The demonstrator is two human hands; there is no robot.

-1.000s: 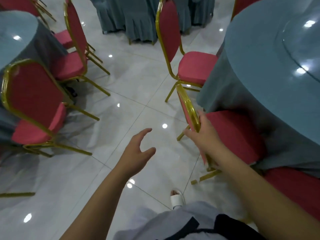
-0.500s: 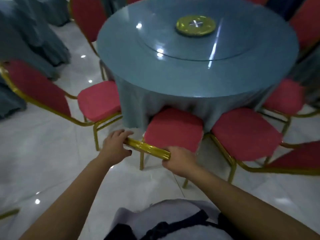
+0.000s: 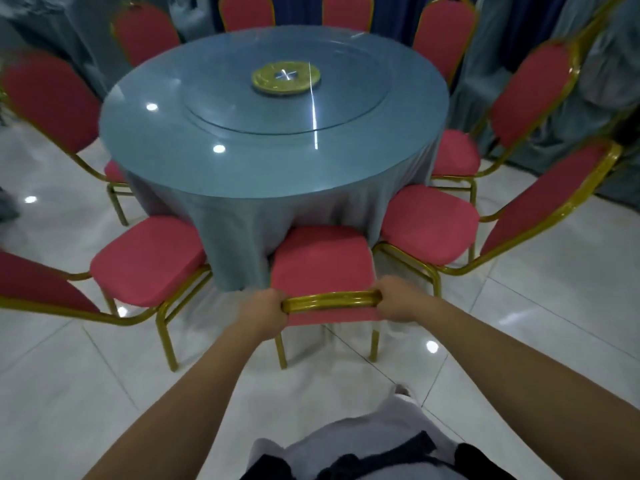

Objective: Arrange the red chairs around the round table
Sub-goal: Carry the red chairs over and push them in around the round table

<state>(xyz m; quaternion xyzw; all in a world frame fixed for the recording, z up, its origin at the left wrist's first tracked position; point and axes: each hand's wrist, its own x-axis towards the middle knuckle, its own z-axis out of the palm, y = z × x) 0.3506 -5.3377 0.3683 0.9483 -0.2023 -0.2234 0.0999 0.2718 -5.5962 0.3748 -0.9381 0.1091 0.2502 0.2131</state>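
A round table [image 3: 270, 168] under a blue-grey cloth fills the middle, with a glass turntable and a gold hub [image 3: 285, 77] on top. Directly before me stands a red chair [image 3: 322, 261] with a gold frame, its seat pushed against the hanging cloth. My left hand [image 3: 263, 308] grips the left end of its gold top rail [image 3: 330, 301], and my right hand [image 3: 398, 303] grips the right end. Another red chair [image 3: 145, 261] sits to its left and one [image 3: 429, 223] to its right, both facing the table.
Several more red chairs ring the far and side edges of the table, such as one [image 3: 48, 102] at left and one [image 3: 530, 95] at right. Draped blue-grey tables and curtains [image 3: 588, 109] stand behind. A glossy white tiled floor [image 3: 519, 323] surrounds me.
A second ago only my right hand held the chair's back, beside the table. My left hand then took the rail too, and the chair now faces the table squarely.
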